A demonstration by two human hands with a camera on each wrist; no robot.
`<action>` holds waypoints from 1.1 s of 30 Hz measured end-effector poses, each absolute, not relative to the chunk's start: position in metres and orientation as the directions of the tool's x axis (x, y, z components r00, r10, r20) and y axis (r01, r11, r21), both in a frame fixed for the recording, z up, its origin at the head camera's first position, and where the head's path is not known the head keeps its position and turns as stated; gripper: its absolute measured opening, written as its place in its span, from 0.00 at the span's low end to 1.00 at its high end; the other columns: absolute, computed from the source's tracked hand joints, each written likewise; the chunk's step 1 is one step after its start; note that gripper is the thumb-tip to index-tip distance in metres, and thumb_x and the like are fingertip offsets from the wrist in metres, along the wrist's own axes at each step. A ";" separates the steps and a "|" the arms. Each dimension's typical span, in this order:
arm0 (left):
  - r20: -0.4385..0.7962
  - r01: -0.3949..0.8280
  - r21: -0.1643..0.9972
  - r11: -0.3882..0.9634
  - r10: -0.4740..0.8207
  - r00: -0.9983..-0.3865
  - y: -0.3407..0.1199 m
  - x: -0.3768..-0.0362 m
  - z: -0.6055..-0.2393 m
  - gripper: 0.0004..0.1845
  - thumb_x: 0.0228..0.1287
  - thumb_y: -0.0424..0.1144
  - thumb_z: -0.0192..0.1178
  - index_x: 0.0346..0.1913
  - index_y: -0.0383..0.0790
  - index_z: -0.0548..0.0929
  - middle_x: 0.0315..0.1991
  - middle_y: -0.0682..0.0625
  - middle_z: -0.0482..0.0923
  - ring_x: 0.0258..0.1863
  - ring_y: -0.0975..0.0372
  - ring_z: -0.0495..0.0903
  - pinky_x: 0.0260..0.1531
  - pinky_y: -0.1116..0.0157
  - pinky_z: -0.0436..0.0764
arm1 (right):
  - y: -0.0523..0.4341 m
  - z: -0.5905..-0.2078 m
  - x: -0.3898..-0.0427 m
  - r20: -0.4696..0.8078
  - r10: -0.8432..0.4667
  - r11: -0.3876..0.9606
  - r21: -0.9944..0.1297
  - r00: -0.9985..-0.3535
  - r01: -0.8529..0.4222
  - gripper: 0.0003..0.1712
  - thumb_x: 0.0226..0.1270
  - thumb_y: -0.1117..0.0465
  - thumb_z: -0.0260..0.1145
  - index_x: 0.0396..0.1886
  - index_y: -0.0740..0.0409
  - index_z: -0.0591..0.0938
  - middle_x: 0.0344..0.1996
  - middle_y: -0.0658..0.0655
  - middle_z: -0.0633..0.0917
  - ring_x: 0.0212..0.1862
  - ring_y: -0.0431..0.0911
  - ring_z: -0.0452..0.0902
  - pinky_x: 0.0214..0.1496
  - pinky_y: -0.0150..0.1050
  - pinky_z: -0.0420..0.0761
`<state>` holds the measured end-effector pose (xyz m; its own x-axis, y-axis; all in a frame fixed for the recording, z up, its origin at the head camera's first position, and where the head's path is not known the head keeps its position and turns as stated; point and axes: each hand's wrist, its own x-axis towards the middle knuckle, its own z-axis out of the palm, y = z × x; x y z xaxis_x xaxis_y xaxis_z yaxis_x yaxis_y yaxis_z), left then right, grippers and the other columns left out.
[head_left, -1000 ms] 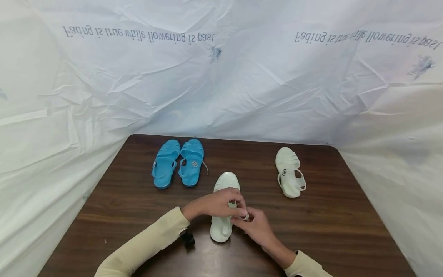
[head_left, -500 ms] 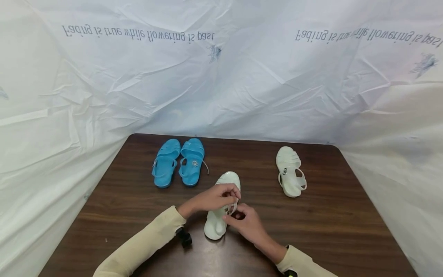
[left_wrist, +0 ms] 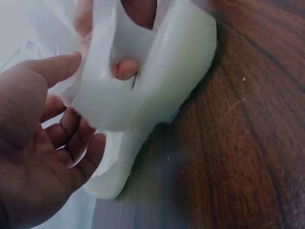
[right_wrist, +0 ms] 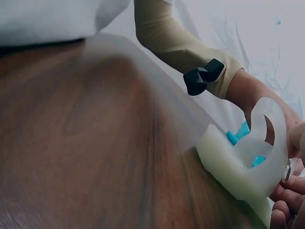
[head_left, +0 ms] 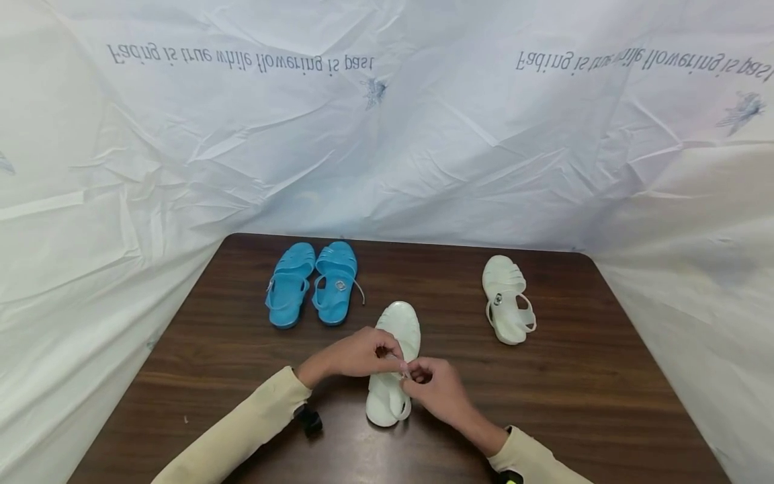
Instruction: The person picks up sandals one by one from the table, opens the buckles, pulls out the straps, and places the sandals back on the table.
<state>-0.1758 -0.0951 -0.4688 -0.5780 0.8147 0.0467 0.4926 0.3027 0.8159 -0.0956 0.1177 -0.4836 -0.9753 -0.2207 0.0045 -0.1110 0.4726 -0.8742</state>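
Note:
A white jelly sandal [head_left: 399, 323] lies at the middle of the table, toe pointing away. My left hand [head_left: 357, 353] reaches over it from the left and pinches its ankle strap between thumb and fingers. From the right, my right hand [head_left: 441, 390] pinches the same strap, the fingertips of both hands meeting at the sandal's side. A small metal buckle [right_wrist: 287, 171] shows beside the right fingers in the right wrist view. In the left wrist view the sandal's heel and strap [left_wrist: 102, 102] stand close to my left fingers. The strap's end is hidden by the fingers.
A pair of blue sandals [head_left: 334, 296] stands side by side at the back left. Another white sandal [head_left: 508, 302] lies at the back right, its strap looped at the heel. Behind the dark wooden table [head_left: 574, 403] hangs a white printed sheet [head_left: 423, 148].
My left hand has drawn back to the left and nearer, fingertips lowered to the strap. The sandal swung left, then back right. The right hand stays by the strap; the other sandals are unmoved.

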 end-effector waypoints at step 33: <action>0.062 0.421 0.860 0.290 0.759 -0.648 -0.061 -0.178 -0.475 0.17 0.80 0.48 0.54 0.52 0.43 0.89 0.33 0.57 0.84 0.29 0.72 0.76 0.34 0.73 0.76 | 0.166 -0.475 -0.092 -0.191 0.033 0.058 -0.980 -0.981 0.192 0.11 0.71 0.65 0.66 0.43 0.72 0.84 0.29 0.59 0.88 0.32 0.45 0.80 0.32 0.34 0.78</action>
